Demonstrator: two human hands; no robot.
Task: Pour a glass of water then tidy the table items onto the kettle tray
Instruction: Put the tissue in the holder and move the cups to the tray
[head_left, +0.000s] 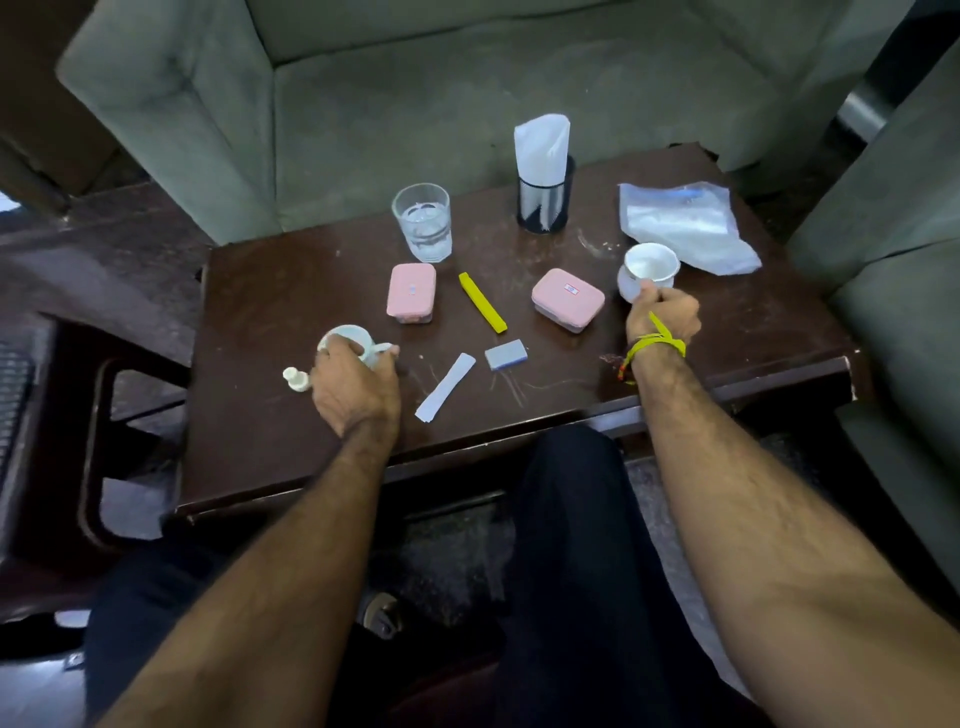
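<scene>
A glass (422, 221) holding water stands at the back of the dark wooden table (753, 322). My left hand (356, 387) grips a white cup (349, 338) near the table's left side. My right hand (662, 314) holds a second white cup (652, 264) by its lower edge, and the saucer (626, 285) under it, at the right. Between the hands lie two pink lidded boxes (411, 292) (568, 299), a yellow sachet (482, 302), a white sachet (445, 387) and a small blue packet (506, 355). No kettle or tray is in view.
A black mesh holder (545, 202) with white napkins stands at the back. A clear plastic bag (685, 223) lies at the back right. A small white bottle (296, 379) lies left of my left hand. Grey sofa seats surround the table; my legs are below its front edge.
</scene>
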